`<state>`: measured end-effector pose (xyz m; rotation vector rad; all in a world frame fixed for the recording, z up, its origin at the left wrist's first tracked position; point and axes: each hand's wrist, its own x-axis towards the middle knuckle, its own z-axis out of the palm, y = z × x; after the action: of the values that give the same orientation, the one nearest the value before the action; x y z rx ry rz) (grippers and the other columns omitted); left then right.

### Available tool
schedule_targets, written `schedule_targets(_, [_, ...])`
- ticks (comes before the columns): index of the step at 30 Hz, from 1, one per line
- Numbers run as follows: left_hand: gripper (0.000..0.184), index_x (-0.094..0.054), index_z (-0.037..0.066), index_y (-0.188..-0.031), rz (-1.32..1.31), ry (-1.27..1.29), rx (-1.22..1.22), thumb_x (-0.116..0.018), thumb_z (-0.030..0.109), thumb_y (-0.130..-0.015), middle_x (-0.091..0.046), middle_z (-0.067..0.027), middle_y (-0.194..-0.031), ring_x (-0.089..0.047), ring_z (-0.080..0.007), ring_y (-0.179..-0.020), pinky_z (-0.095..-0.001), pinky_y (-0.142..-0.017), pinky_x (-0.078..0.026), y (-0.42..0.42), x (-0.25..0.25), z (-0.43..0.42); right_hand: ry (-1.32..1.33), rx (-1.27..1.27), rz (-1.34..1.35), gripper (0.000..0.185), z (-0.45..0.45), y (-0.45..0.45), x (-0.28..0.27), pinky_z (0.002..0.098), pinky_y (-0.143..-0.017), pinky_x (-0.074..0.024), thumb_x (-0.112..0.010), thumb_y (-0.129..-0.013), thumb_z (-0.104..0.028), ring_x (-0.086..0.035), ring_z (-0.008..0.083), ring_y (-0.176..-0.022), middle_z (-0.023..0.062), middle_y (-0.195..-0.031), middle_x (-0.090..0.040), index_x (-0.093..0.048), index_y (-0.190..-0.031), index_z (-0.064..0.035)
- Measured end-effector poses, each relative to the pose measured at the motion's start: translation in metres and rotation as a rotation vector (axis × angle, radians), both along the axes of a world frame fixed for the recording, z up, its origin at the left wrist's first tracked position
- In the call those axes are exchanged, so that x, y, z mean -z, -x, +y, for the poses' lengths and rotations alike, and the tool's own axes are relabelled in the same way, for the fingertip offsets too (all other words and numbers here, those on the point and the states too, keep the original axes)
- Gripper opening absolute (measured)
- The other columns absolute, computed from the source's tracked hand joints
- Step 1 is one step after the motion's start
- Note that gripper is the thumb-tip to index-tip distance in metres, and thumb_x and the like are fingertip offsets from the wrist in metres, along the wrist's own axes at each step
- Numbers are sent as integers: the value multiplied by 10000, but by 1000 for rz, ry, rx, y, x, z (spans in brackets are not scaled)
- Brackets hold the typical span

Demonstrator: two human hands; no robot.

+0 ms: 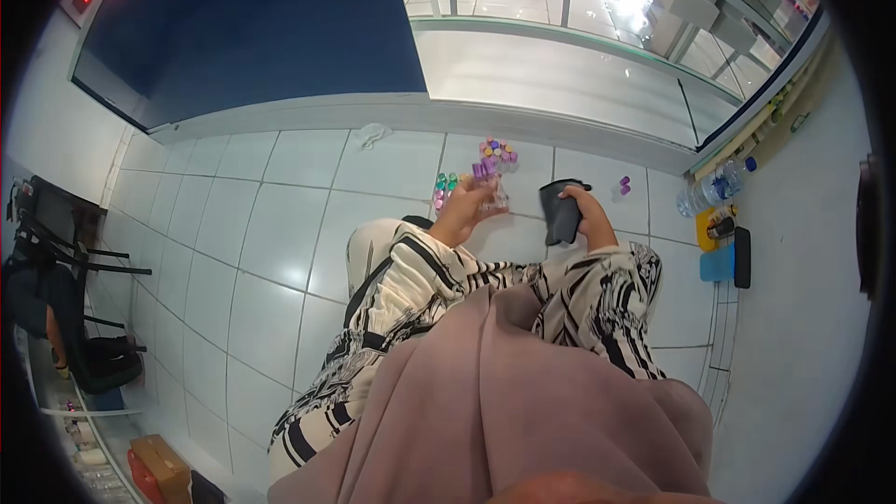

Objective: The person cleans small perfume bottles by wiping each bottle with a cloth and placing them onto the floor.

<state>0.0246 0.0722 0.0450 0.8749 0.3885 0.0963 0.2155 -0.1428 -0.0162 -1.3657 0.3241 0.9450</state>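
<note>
My left hand (467, 204) is closed around small clear bottles with purple caps (484, 168). Just beyond it, a cluster of bottles with pink, orange and purple caps (498, 151) stands on the floor. More bottles with green and pink caps (444, 189) are beside the hand, partly covered by it. My right hand (585, 207) grips the side of a black pouch-like object (561, 213), whose contents I cannot make out. Farther right, a few small purple-capped pieces (625, 186) rest on the tiles.
A glass display case (560, 65) and a dark blue panel (252, 28) border the floor ahead. Crumpled white plastic (371, 135) lies near the ledge. At right are a water bottle (717, 187) and a blue container (718, 263). A black chair (103, 355) and a person are at left.
</note>
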Motion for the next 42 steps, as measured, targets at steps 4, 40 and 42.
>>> schedule_targets(4, [270, -571, 55, -1142, -35, -26, 131, -670, 155, -911, -621, -69, -1035, -632, -205, -973, -417, -852, -571, 0, -16, -11, -371, 82, 6, 188, 2, 23, -45, 377, -709, -559, -629, -722, -102, -664, 261, -764, 134, -847, -651, -624, -876, 6])
schedule_targets(40, [394, -570, 34, -1244, -5, -207, 294, -669, 233, -918, -643, -39, -1125, -628, -121, -995, -318, -840, -537, 6, 25, -57, -249, 48, -428, 616, 38, 138, -71, 292, -1008, -351, -480, -1016, -361, -437, 145, -1199, 82, -1440, -406, -264, -1519, -78])
schedule_targets(42, [390, -572, 46, -1238, 0, -190, 244, -678, 235, -913, -644, -37, -1119, -631, -124, -992, -320, -847, -538, 3, 33, -54, -242, 29, -491, 633, 39, 136, -44, 301, -1016, -348, -480, -1016, -359, -437, 150, -1204, 75, -1395, -414, -236, -1531, -82])
